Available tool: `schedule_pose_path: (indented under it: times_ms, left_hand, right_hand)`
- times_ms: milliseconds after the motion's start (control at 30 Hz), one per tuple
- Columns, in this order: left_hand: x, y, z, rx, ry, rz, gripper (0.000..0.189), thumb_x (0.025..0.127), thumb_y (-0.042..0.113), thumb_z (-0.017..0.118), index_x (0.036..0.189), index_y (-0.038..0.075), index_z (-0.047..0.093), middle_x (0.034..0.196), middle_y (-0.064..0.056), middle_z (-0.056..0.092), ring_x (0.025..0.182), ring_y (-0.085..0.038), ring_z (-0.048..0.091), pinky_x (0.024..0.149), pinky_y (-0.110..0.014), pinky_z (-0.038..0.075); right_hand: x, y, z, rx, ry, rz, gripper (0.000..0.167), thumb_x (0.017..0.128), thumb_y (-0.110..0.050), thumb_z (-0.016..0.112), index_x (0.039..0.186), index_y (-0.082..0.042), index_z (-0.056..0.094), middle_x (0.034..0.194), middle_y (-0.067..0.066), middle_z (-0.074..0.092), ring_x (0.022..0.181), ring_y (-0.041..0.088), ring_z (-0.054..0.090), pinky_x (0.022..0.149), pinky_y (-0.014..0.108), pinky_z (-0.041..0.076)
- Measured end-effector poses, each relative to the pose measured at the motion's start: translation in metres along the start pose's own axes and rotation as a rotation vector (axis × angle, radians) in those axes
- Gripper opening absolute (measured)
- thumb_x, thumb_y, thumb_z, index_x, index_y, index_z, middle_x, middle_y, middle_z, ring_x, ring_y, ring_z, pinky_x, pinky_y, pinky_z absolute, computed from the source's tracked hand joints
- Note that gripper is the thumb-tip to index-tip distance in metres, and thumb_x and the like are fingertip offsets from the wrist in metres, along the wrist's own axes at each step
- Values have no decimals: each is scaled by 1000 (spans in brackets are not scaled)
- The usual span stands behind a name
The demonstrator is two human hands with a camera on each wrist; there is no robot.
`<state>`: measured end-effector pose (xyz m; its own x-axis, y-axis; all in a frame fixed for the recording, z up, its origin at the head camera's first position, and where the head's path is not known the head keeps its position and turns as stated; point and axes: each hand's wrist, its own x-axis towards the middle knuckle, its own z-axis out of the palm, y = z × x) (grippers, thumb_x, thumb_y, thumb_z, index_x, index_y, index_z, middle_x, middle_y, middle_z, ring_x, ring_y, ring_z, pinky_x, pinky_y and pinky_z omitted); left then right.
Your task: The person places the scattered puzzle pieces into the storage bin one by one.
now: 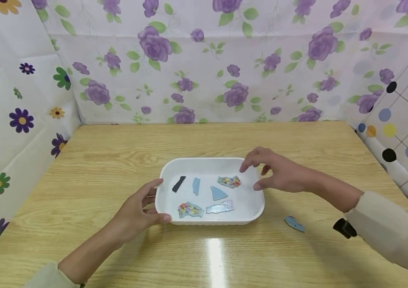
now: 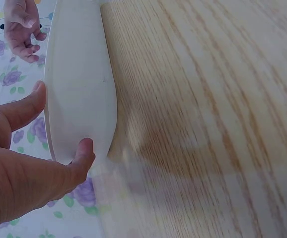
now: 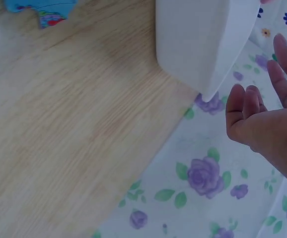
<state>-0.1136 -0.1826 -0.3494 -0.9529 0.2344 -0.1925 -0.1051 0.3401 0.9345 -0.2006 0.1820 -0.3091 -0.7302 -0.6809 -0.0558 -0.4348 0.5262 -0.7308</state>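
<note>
A white plastic tray (image 1: 209, 161) stands on the table, with several flat, irregular pieces lying apart inside it. Two have multicoloured patterns: one piece (image 1: 191, 210) near the front, another piece (image 1: 229, 181) at the back right. Also inside are a black strip (image 1: 179, 184), a light blue strip (image 1: 196, 186), a blue triangular piece (image 1: 218, 193) and a shiny pale piece (image 1: 220, 207). My left hand (image 1: 133, 214) grips the tray's left end, thumb at the near corner and fingers along the side. Above the right end hovers my right hand (image 1: 279, 170), fingers loosely bent and holding nothing.
Outside the tray, a blue piece with a bit of red (image 1: 294, 224) lies on the wooden table (image 1: 117, 148) to the right. Floral cloth (image 1: 204, 72) hangs behind the far edge, and patterned cloths close in both sides. Below the right sleeve shows a small black object (image 1: 345, 228).
</note>
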Motion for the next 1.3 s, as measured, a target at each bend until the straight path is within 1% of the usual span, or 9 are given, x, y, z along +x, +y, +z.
schedule_pose_path:
  times_ms: [167, 267, 367, 467, 600, 733, 933, 1133, 1300]
  left_hand:
    - [-1, 0, 0, -2, -8, 4, 97, 75, 11, 83, 152, 9, 23, 138, -20, 40, 126, -38, 48, 91, -29, 54]
    - [-1, 0, 0, 11, -6, 10, 97, 75, 12, 83, 152, 9, 23, 139, -20, 41, 127, -37, 47, 92, -28, 53]
    - [-1, 0, 0, 17, -4, 11, 97, 75, 12, 83, 151, 9, 24, 138, -20, 41, 127, -37, 46, 93, -28, 53]
    - [0, 0, 1, 12, -6, 8, 97, 75, 12, 83, 151, 10, 24, 138, -20, 41, 127, -37, 47, 92, -28, 54]
    - [0, 0, 1, 8, -9, 9, 96, 75, 12, 83, 151, 10, 24, 138, -20, 41, 126, -37, 47, 91, -28, 54]
    - [0, 0, 1, 20, -6, 9, 97, 75, 12, 83, 152, 9, 24, 138, -20, 41, 126, -37, 47, 91, -28, 54]
    - [0, 1, 1, 25, 1, 5, 96, 75, 13, 83, 151, 10, 24, 139, -20, 41, 127, -38, 46, 92, -29, 53]
    - [-1, 0, 2, 24, 4, -3, 96, 74, 12, 83, 151, 9, 25, 139, -21, 42, 125, -39, 48, 90, -29, 54]
    - [-1, 1, 2, 32, 7, 1, 96, 74, 12, 83, 151, 9, 25, 139, -21, 41, 126, -38, 47, 91, -29, 54]
  right_hand:
    - [-11, 9, -4, 24, 39, -3, 41, 83, -6, 75, 116, -25, 63, 130, 1, 47, 116, 28, 40, 87, 46, 45]
    - [-18, 14, -6, 26, 61, -9, 42, 83, -7, 75, 118, -25, 63, 130, 0, 46, 114, 26, 39, 86, 46, 45]
    - [-25, 20, -6, 20, 57, 1, 41, 83, -11, 76, 120, -23, 62, 130, 0, 46, 112, 24, 39, 85, 45, 45]
    - [-34, 25, -9, 3, 72, 12, 42, 83, -16, 77, 122, -23, 61, 130, 0, 45, 111, 23, 40, 84, 44, 46]
    - [-48, 28, -17, -52, 90, 12, 44, 83, -15, 76, 121, -28, 60, 130, 0, 44, 112, 22, 39, 83, 43, 45]
    - [-59, 38, -20, -96, 51, 24, 50, 82, -10, 77, 123, -30, 58, 131, 3, 41, 115, 25, 35, 82, 42, 45]
    - [-73, 54, -17, -123, -2, 39, 59, 76, -5, 80, 124, -31, 57, 133, 9, 36, 120, 33, 26, 80, 43, 45]
    - [-81, 69, 2, -102, -59, 41, 59, 73, -7, 82, 125, -23, 59, 132, 12, 35, 117, 36, 26, 78, 42, 42]
    - [-88, 78, 16, -88, -78, 39, 54, 75, -14, 82, 123, -27, 60, 131, 9, 36, 112, 33, 29, 81, 40, 40]
